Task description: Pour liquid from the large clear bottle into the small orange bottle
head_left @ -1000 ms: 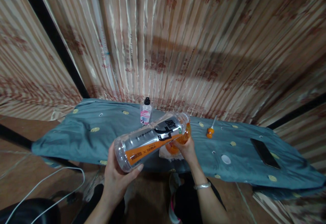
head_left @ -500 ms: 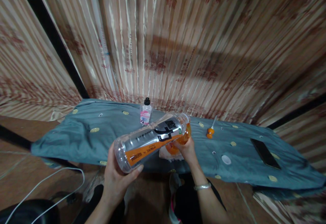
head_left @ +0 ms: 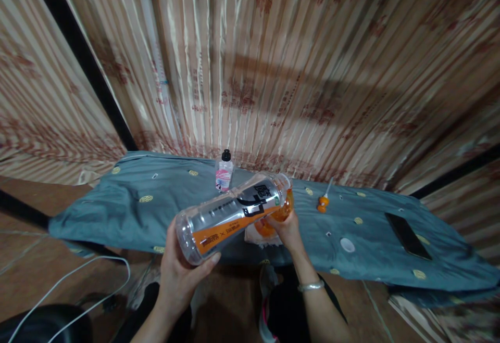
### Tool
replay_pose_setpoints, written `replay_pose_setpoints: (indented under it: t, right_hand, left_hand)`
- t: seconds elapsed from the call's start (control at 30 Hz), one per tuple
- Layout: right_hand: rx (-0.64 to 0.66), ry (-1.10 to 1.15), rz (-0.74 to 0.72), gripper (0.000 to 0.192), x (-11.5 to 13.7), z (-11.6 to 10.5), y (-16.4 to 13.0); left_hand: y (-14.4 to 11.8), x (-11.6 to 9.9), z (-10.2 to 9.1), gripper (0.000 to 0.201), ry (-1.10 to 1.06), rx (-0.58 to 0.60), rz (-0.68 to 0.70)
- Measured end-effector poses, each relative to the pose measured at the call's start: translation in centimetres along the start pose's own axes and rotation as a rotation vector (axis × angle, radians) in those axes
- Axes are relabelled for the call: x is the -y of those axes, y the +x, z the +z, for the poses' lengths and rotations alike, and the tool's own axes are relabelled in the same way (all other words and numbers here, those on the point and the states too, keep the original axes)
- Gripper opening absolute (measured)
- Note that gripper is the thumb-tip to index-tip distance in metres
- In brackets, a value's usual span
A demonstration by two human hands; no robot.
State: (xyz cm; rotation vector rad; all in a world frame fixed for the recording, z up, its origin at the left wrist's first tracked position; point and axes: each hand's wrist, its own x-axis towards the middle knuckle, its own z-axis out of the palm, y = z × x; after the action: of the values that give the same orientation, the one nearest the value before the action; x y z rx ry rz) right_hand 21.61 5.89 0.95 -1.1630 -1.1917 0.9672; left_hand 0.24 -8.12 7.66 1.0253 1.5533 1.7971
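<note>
My left hand [head_left: 182, 270] is closed around the base of a large clear drink bottle [head_left: 234, 218] with a silver and orange label. It is tilted, its mouth pointing right and up in the picture, at the top of an orange translucent bottle [head_left: 288, 206]. My right hand [head_left: 287, 231] grips that orange bottle, which the drink bottle partly hides. Whether liquid flows between them I cannot tell. Under the orange bottle lies a whitish cloth [head_left: 253, 237]. An orange pump top [head_left: 322, 204] with a pale tube rests to the right, and a white round cap [head_left: 347, 245] lies nearer.
A small clear bottle with a black cap [head_left: 224, 172] stands at the back of the blue-green covered table [head_left: 117, 202]. At the right lies a black phone-like slab [head_left: 407, 234]. Striped curtains [head_left: 250, 72] hang behind; a white cable [head_left: 70, 280] loops at lower left.
</note>
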Motion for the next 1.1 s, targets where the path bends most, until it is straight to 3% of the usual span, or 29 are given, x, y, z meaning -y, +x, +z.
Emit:
replay_pose_setpoints:
  t: [1.1]
  right_hand:
    - [0.056, -0.006, 0.008, 0.069, -1.0, -0.7, 0.5]
  left_hand:
    - [0.1, -0.2, -0.1, 0.091, -0.012, -0.01, -0.015]
